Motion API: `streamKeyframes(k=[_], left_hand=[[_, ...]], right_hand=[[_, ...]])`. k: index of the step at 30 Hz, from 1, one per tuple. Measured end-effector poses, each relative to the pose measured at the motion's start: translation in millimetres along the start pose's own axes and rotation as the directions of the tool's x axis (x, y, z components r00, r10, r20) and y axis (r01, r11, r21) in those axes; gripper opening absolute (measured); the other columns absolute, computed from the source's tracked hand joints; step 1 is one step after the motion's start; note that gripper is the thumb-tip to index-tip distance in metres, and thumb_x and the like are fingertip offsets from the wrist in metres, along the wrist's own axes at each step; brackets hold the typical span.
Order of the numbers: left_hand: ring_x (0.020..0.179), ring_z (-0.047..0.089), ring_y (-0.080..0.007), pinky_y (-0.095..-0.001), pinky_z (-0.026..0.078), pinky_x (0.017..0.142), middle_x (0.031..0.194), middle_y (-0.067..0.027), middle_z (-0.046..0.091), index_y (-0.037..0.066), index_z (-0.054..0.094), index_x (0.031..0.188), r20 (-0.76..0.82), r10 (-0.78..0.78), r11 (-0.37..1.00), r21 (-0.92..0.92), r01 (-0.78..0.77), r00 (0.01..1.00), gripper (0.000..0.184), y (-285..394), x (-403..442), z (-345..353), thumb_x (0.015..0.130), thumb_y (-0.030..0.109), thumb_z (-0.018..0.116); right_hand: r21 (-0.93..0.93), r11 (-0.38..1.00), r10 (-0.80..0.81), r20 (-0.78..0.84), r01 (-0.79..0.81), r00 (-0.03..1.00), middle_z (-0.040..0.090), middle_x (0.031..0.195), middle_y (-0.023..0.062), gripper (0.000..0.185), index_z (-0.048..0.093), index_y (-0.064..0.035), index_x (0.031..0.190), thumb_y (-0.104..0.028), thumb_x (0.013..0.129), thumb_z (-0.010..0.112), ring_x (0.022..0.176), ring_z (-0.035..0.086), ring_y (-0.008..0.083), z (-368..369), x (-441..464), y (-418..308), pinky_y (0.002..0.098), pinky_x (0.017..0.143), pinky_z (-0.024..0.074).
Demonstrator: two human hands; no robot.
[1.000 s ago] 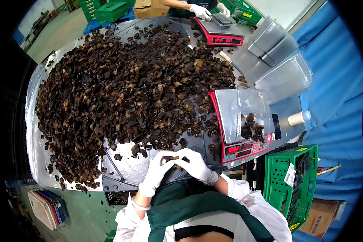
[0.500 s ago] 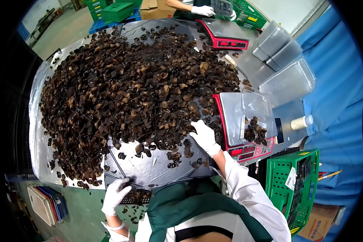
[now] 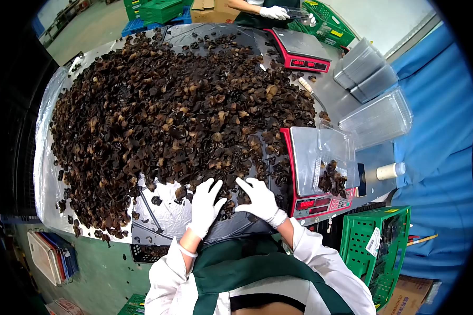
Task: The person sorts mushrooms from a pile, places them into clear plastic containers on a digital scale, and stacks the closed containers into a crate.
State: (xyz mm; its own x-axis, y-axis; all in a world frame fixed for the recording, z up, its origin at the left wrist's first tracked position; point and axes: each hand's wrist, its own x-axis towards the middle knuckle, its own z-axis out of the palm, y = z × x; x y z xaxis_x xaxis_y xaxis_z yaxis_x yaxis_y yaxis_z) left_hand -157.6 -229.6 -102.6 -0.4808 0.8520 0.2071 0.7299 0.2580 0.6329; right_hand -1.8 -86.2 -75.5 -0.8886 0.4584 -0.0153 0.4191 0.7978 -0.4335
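A broad heap of dark brown wood ear mushrooms (image 3: 173,110) covers most of the table. My left hand (image 3: 206,206), in a white glove, lies at the heap's near edge with fingers spread. Just right of it, my right hand (image 3: 259,201), gloved too, has thumb and fingers apart over the near edge. A few loose mushroom pieces lie between and below the two hands. To the right, a red scale (image 3: 305,173) bears a clear plastic box (image 3: 337,140) with some mushrooms in its near end.
Clear plastic boxes (image 3: 378,118) stand at the right. A second red scale (image 3: 304,50) is at the back, near a co-worker's gloved hands (image 3: 275,12) holding a clear box. A green crate (image 3: 360,247) is at lower right, a white bottle (image 3: 390,171) by the phone.
My left hand has moved up and right from the table's front edge to the heap. My right hand has come down slightly, beside it. The co-worker's clear box has tilted flatter.
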Motion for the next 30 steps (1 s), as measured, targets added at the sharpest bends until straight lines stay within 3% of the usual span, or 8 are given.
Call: streamKeyframes(k=[5, 9, 12, 18, 26, 28, 29, 30], left_hand=[[0.113, 0.053, -0.0330, -0.0394, 0.042, 0.099, 0.120, -0.0153, 0.058, 0.006, 0.065, 0.110, -0.050, 0.070, 0.997, -0.013, -0.070, 0.996, 0.030, -16, -5, 14, 0.080, 0.009, 0.068], [0.108, 0.058, -0.0221, -0.0363, 0.045, 0.097, 0.116, -0.0093, 0.062, 0.005, 0.060, 0.113, 0.023, -0.403, 0.711, -0.622, 0.328, 0.915, 0.024, -20, -8, 2, 0.090, 0.012, 0.060], [0.110, 0.057, -0.0172, -0.0410, 0.051, 0.091, 0.121, -0.0053, 0.059, 0.013, 0.055, 0.120, 0.415, -0.439, -0.309, -0.903, 0.300, 0.797, 0.026, -35, -14, 3, 0.096, 0.021, 0.057], [0.119, 0.054, -0.0252, -0.0450, 0.043, 0.101, 0.130, -0.0087, 0.056, 0.008, 0.053, 0.127, 0.524, -0.295, -0.519, -0.790, 0.326, 0.799, 0.039, -5, 4, -17, 0.097, 0.032, 0.054], [0.107, 0.056, -0.0212, -0.0373, 0.046, 0.096, 0.120, -0.0071, 0.058, 0.005, 0.055, 0.123, 0.196, -0.476, -0.240, -0.967, 0.088, 0.857, 0.028, 29, 15, -33, 0.098, 0.017, 0.052], [0.109, 0.056, -0.0207, -0.0350, 0.045, 0.095, 0.121, -0.0103, 0.058, 0.000, 0.055, 0.121, -0.029, -0.219, 0.723, -0.676, 0.142, 0.975, 0.030, 42, 26, -49, 0.091, 0.005, 0.053], [0.110, 0.056, -0.0219, -0.0348, 0.045, 0.095, 0.122, -0.0121, 0.058, -0.001, 0.055, 0.121, 0.085, -0.286, 0.455, -0.864, 0.214, 0.954, 0.033, 61, 32, -56, 0.088, 0.003, 0.054], [0.114, 0.055, -0.0260, -0.0362, 0.044, 0.098, 0.125, -0.0145, 0.057, 0.001, 0.058, 0.119, 0.006, -0.138, 0.656, -0.749, 0.096, 0.990, 0.033, 62, 31, -54, 0.086, 0.004, 0.058]], right_hand=[[0.038, 0.999, -0.028, -0.091, 0.032, 0.995, 0.052, 0.119, 0.0099, 0.049, 0.058, -0.0136, 0.119, -0.037, 0.078, 0.069, 0.106, 0.052, 0.0287, 30, -12, 9, 0.0370, 0.085, 0.0486], [0.398, 0.914, 0.058, -0.312, 0.075, 0.948, 0.060, 0.095, 0.0077, 0.020, 0.063, -0.0079, 0.103, -0.016, 0.085, 0.066, 0.089, 0.061, 0.0231, 24, -8, 15, 0.0318, 0.078, 0.0500], [0.905, 0.043, 0.322, 0.388, -0.423, 0.864, 0.062, 0.099, -0.0002, 0.019, 0.061, -0.0069, 0.109, -0.012, 0.091, 0.060, 0.091, 0.058, 0.0106, 6, -6, 11, 0.0242, 0.072, 0.0486], [0.715, -0.639, 0.033, 0.394, -0.284, 0.918, 0.058, 0.122, 0.0131, 0.048, 0.043, -0.0059, 0.137, -0.036, 0.100, 0.036, 0.107, 0.060, 0.0270, 12, 8, -4, 0.0356, 0.074, 0.0532], [0.586, -0.790, 0.075, 0.382, -0.179, 0.921, 0.048, 0.137, 0.0175, 0.050, 0.044, -0.0120, 0.138, -0.042, 0.099, 0.034, 0.129, 0.043, 0.0385, 1, 18, -32, 0.0601, 0.107, 0.0309], [0.388, -0.899, -0.130, 0.201, -0.201, 0.971, 0.049, 0.138, 0.0137, 0.052, 0.045, -0.0135, 0.138, -0.044, 0.099, 0.030, 0.127, 0.045, 0.0381, 10, 19, -29, 0.0613, 0.106, 0.0318], [0.445, -0.872, -0.116, 0.219, -0.205, 0.969, 0.049, 0.138, 0.0117, 0.051, 0.046, -0.0143, 0.137, -0.044, 0.099, 0.029, 0.126, 0.047, 0.0350, 20, 17, -25, 0.0592, 0.105, 0.0344], [0.408, -0.890, -0.147, 0.162, -0.202, 0.976, 0.050, 0.137, 0.0114, 0.050, 0.046, -0.0148, 0.137, -0.043, 0.099, 0.030, 0.125, 0.048, 0.0331, 14, 18, -28, 0.0569, 0.105, 0.0358]])
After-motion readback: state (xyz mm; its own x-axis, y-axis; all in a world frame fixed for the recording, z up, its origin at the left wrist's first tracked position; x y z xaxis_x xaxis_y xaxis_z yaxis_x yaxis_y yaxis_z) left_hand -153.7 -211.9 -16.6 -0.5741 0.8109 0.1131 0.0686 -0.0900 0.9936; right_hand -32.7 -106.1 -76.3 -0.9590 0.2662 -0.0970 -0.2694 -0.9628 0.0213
